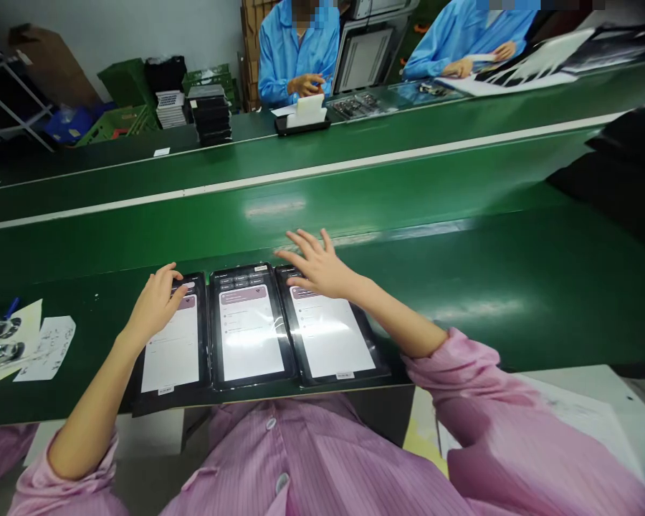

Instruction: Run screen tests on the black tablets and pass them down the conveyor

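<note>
Three tablets with lit screens lie side by side along the near edge of the green bench. Over the upper part of the left tablet (172, 351) is my left hand (158, 297), fingers loosely bent and apart, holding nothing; whether a fingertip touches the glass I cannot tell. The middle tablet (250, 330) shows a white page with a mauve panel and dark tiles above it. My right hand (317, 265) is spread above the top of the right tablet (333, 337), hiding part of its screen, and nothing is in it.
At the left lie a yellow sheet (29, 330), a white paper (48, 347) and shiny round metal parts (3, 344). Across the raised green divider (312, 186), two people in blue sit at another bench with stacked black devices (211, 115). Dark material (623, 165) stands at the right.
</note>
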Action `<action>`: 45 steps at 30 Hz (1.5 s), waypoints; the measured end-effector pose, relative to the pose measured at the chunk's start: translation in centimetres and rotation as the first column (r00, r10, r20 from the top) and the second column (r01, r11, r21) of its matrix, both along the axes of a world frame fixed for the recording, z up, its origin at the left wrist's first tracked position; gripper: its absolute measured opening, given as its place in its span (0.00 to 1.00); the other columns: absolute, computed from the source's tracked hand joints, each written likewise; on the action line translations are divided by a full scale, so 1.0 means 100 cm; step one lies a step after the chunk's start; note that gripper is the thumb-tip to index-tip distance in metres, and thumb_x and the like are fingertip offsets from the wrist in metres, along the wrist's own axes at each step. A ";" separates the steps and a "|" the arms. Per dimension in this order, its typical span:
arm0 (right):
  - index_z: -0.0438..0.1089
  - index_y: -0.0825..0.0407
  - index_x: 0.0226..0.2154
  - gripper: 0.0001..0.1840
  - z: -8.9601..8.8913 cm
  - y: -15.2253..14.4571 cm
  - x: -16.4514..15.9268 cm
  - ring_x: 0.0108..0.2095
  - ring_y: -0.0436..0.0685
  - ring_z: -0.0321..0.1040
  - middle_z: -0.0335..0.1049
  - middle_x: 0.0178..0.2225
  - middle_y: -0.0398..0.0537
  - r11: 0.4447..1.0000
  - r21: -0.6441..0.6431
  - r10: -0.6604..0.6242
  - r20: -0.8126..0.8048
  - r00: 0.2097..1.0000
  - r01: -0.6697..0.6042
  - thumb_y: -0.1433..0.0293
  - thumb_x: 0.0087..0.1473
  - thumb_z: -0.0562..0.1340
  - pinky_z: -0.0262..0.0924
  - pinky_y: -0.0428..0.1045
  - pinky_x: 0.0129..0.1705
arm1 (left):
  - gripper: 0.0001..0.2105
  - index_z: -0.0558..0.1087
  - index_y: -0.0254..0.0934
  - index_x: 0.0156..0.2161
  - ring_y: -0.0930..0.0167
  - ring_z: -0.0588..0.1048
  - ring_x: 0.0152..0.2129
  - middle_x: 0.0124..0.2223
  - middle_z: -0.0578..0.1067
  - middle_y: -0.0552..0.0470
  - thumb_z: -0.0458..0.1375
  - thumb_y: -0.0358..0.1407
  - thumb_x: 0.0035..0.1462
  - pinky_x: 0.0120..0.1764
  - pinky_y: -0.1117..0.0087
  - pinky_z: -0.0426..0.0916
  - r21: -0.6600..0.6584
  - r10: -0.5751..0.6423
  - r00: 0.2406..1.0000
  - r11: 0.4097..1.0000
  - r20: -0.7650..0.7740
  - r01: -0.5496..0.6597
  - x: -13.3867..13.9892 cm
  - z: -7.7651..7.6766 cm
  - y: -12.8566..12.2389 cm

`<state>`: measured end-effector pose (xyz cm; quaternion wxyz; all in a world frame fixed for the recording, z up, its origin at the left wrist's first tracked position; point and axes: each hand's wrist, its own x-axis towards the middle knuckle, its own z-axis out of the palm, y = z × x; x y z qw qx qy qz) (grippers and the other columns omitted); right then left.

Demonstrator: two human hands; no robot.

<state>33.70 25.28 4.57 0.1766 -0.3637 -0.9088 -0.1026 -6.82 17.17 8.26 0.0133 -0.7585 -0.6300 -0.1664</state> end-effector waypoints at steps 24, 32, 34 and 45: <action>0.74 0.56 0.39 0.45 -0.045 0.023 0.071 0.49 0.57 0.65 0.69 0.46 0.55 0.959 -0.268 -0.168 -0.798 0.579 -0.092 0.40 0.67 0.36 0.58 0.52 0.57 | 0.33 0.59 0.30 0.67 0.46 0.61 0.63 0.66 0.62 0.31 0.39 0.52 0.66 0.57 0.32 0.55 -0.503 -0.115 0.983 0.864 -0.140 0.030 0.205 0.008 0.080; 0.79 0.55 0.33 0.49 -0.040 0.020 0.075 0.42 0.55 0.65 0.67 0.40 0.53 0.926 -0.338 -0.171 -0.772 0.612 -0.168 0.35 0.64 0.40 0.59 0.51 0.49 | 0.36 0.68 0.39 0.56 0.62 0.74 0.46 0.49 0.75 0.45 0.34 0.63 0.64 0.53 0.57 0.68 -0.407 -0.084 0.975 0.899 0.206 0.163 0.171 0.023 0.085; 0.81 0.50 0.31 0.47 -0.036 0.016 0.075 0.46 0.56 0.63 0.67 0.46 0.51 0.952 -0.264 -0.083 -0.712 0.697 -0.156 0.36 0.65 0.40 0.57 0.52 0.52 | 0.38 0.70 0.40 0.55 0.62 0.73 0.47 0.49 0.74 0.46 0.33 0.65 0.63 0.55 0.57 0.67 -0.396 -0.107 0.969 0.898 0.223 0.191 0.167 0.026 0.085; 0.66 0.57 0.29 0.29 -0.029 0.010 0.074 0.33 0.53 0.61 0.67 0.32 0.49 0.744 -0.647 -0.539 -0.437 0.721 0.164 0.54 0.73 0.48 0.49 0.46 0.36 | 0.37 0.62 0.38 0.68 0.46 0.51 0.68 0.69 0.56 0.36 0.30 0.54 0.66 0.57 0.23 0.28 -0.356 -0.276 0.935 0.916 -0.224 0.185 0.183 -0.007 0.062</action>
